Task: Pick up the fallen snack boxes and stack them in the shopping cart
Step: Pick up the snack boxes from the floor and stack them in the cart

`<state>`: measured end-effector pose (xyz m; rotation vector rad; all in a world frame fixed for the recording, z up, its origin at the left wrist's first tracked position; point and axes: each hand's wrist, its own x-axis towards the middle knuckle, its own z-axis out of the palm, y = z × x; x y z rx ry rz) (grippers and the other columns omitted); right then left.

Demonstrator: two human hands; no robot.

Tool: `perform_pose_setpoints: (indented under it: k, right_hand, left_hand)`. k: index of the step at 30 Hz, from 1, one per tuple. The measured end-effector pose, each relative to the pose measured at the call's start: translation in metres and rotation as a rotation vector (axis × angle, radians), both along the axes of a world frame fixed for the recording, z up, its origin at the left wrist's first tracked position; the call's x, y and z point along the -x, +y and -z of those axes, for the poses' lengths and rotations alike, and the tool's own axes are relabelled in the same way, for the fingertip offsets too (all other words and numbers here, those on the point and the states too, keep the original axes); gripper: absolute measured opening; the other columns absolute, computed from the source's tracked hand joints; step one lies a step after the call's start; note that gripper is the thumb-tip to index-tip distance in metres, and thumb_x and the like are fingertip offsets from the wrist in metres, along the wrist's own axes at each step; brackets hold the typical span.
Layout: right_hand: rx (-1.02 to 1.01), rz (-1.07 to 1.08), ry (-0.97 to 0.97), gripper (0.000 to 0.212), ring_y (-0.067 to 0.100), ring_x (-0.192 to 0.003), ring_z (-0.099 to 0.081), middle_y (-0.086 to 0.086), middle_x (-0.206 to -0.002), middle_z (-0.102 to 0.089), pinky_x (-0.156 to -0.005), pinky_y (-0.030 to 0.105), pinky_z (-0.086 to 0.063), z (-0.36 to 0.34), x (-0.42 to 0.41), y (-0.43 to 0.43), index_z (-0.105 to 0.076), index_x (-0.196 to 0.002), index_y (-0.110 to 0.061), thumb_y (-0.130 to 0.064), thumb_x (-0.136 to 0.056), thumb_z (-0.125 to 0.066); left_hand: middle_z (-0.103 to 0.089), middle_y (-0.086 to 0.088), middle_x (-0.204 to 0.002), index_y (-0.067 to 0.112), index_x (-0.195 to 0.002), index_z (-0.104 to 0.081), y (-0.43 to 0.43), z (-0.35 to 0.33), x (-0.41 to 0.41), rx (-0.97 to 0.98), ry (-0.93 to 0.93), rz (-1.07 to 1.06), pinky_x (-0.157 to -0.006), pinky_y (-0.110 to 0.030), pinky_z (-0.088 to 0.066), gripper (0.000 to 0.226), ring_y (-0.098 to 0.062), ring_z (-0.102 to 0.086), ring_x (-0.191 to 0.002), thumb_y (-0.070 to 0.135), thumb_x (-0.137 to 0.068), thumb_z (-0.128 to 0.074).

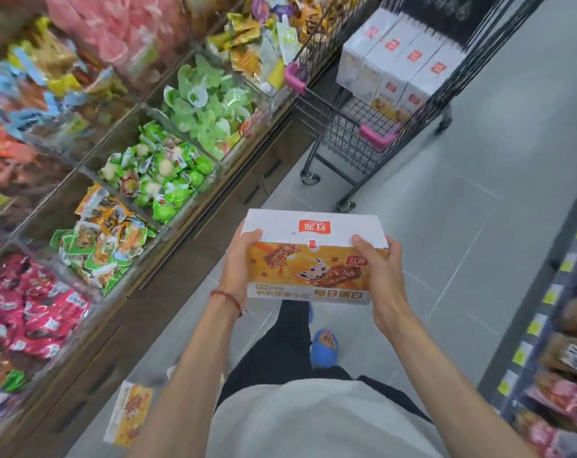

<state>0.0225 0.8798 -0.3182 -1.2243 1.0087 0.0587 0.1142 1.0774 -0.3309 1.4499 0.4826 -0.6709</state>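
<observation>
The snack box (313,259) is held in the air in front of the person's body, above the aisle floor (462,209). Its white top faces up and its orange printed face is turned toward the person. The left hand (239,259) clasps the left end with the thumb over the upper edge. The right hand (379,269) clasps the right end with its fingers curled round the corner. The grip is thus two-handed and closed on the box's ends, with nothing else in it.

The shopping cart (376,137) stands ahead, well apart from the carried box. Four boxes (402,61) stand in it on end, side by side in a row. One more fallen box (130,413) lies on the floor by the person's left side, close to the base of the snack bins (155,173).

The step in hand looks like the carry to the cart. It would go best with both hands kept at the ends and the box level. The box should be lifted clear over the wire rim and set flush against the row. Neither hand should let go until the box rests firmly, and the floor box comes after that.
</observation>
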Motion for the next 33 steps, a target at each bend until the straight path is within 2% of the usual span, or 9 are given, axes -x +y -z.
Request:
perform_pose_setpoints:
  k: [3, 7, 12, 18, 23, 26, 28, 31, 33]
  right_hand:
    - [0.007, 0.053, -0.024, 0.046, 0.02, -0.101, -0.074, 0.0, -0.111, -0.075, -0.081, 0.036, -0.052, -0.003, -0.041, -0.024, -0.041, -0.13, -0.034, -0.042, -0.094, -0.069]
    - [0.015, 0.076, -0.045, 0.044, 0.021, -0.102, -0.072, 0.003, -0.115, -0.073, -0.078, 0.033, -0.051, -0.011, -0.09, -0.057, -0.041, -0.132, -0.033, -0.034, -0.096, -0.067]
    - [0.056, 0.122, -0.121, 0.056, 0.021, -0.111, -0.067, 0.001, -0.126, -0.066, -0.078, 0.029, -0.049, -0.019, -0.151, -0.104, -0.043, -0.137, -0.029, -0.029, -0.09, -0.073]
    - [0.09, 0.085, -0.158, 0.067, 0.024, -0.119, -0.064, -0.006, -0.128, -0.066, -0.098, 0.05, -0.057, -0.015, -0.215, -0.176, -0.048, -0.138, -0.037, -0.036, -0.076, -0.075]
    - [0.119, -0.082, -0.205, 0.067, 0.012, -0.119, -0.058, -0.007, -0.133, -0.061, -0.073, 0.018, -0.055, -0.013, -0.27, -0.255, -0.042, -0.146, -0.03, -0.017, -0.089, -0.075]
    - [0.17, -0.192, -0.183, 0.067, -0.006, -0.113, -0.055, -0.013, -0.129, -0.059, -0.072, 0.005, -0.049, -0.012, -0.301, -0.296, -0.04, -0.149, -0.023, -0.003, -0.093, -0.069]
    - [0.196, -0.278, -0.164, 0.072, -0.006, -0.119, -0.053, -0.013, -0.133, -0.057, -0.077, 0.004, -0.048, -0.007, -0.319, -0.318, -0.037, -0.152, -0.023, -0.001, -0.092, -0.069]
    - [0.231, -0.376, -0.145, 0.077, 0.007, -0.133, -0.049, -0.008, -0.147, -0.05, -0.1, 0.018, -0.048, 0.0, -0.345, -0.336, -0.033, -0.155, -0.027, -0.001, -0.092, -0.068]
    - [0.252, -0.431, -0.12, 0.079, 0.006, -0.136, -0.047, -0.009, -0.15, -0.048, -0.112, 0.037, -0.047, 0.006, -0.362, -0.341, -0.031, -0.156, -0.03, -0.008, -0.091, -0.069]
  left_hand:
    - [-0.077, -0.009, -0.106, 0.018, -0.134, -0.057, -0.03, -0.002, -0.053, -0.013, -0.052, 0.093, -0.089, -0.046, -0.058, 0.053, -0.03, -0.074, -0.096, 0.048, -0.09, -0.059]
    - [-0.076, -0.01, -0.109, 0.022, -0.133, -0.059, -0.065, -0.011, -0.111, -0.007, -0.101, 0.164, -0.081, -0.043, -0.06, 0.055, -0.032, -0.074, -0.096, 0.045, -0.083, -0.06]
    - [-0.068, -0.019, -0.125, 0.019, -0.137, -0.057, -0.115, -0.02, -0.184, 0.03, -0.111, 0.169, -0.095, -0.059, -0.052, 0.064, -0.041, -0.068, -0.105, 0.036, -0.075, -0.067]
    - [-0.067, -0.013, -0.129, 0.026, -0.135, -0.058, -0.187, -0.026, -0.242, 0.024, -0.128, 0.104, -0.102, -0.069, -0.042, 0.063, -0.041, -0.062, -0.119, 0.029, -0.073, -0.065]
    - [-0.063, -0.005, -0.136, 0.034, -0.138, -0.055, -0.249, -0.026, -0.275, -0.031, -0.186, 0.013, -0.107, -0.068, -0.038, 0.066, -0.035, -0.057, -0.128, 0.021, -0.073, -0.06]
    - [-0.06, 0.001, -0.14, 0.037, -0.145, -0.048, -0.28, -0.029, -0.285, -0.064, -0.167, -0.077, -0.108, -0.06, -0.042, 0.073, -0.028, -0.056, -0.129, 0.018, -0.075, -0.057]
    - [-0.053, 0.004, -0.147, 0.035, -0.15, -0.042, -0.297, -0.028, -0.29, -0.093, -0.182, -0.117, -0.108, -0.047, -0.046, 0.074, -0.023, -0.053, -0.132, 0.012, -0.081, -0.057]
    - [-0.043, 0.007, -0.151, 0.028, -0.155, -0.032, -0.315, -0.023, -0.301, -0.144, -0.196, -0.143, -0.084, -0.009, -0.05, 0.07, -0.013, -0.052, -0.128, -0.003, -0.095, -0.048]
    - [-0.038, 0.011, -0.149, 0.028, -0.156, -0.028, -0.322, -0.019, -0.312, -0.187, -0.197, -0.146, -0.074, 0.003, -0.041, 0.069, -0.008, -0.047, -0.126, -0.005, -0.098, -0.045]
